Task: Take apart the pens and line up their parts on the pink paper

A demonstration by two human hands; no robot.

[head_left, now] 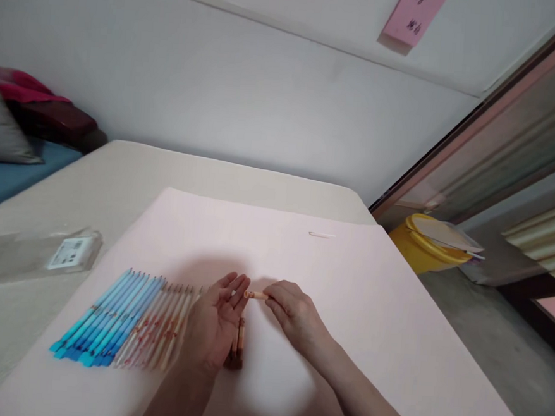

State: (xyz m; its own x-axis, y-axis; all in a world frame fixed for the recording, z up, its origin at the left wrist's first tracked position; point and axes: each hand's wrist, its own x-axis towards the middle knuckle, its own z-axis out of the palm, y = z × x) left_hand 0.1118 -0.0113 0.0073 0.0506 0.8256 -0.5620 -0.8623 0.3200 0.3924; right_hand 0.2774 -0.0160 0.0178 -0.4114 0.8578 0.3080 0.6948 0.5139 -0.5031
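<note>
My right hand (pixel 293 314) pinches a short, pale orange tube-like pen part (pixel 255 295), its round end pointing left. My left hand (pixel 217 321) is held palm up with its fingers stretched, their tips close to that end. Whether they touch it I cannot tell. A small pale spot shows among the left fingers, too small to name. Under and beside the left hand lie brown and orange pens (pixel 240 341), partly hidden by it. Left of it is a row of blue pens (pixel 108 320), then cream pens with reddish patterns (pixel 159 329), the nearest ones covered by my hand.
Pink-white paper (pixel 367 341) covers much of the table (pixel 213 170). A clear plastic packet with a label (pixel 71 252) lies at left. One thin, light-coloured pen-like piece (pixel 322 235) lies near the paper's far edge. Beyond the table's right side stands a yellow bucket (pixel 412 246).
</note>
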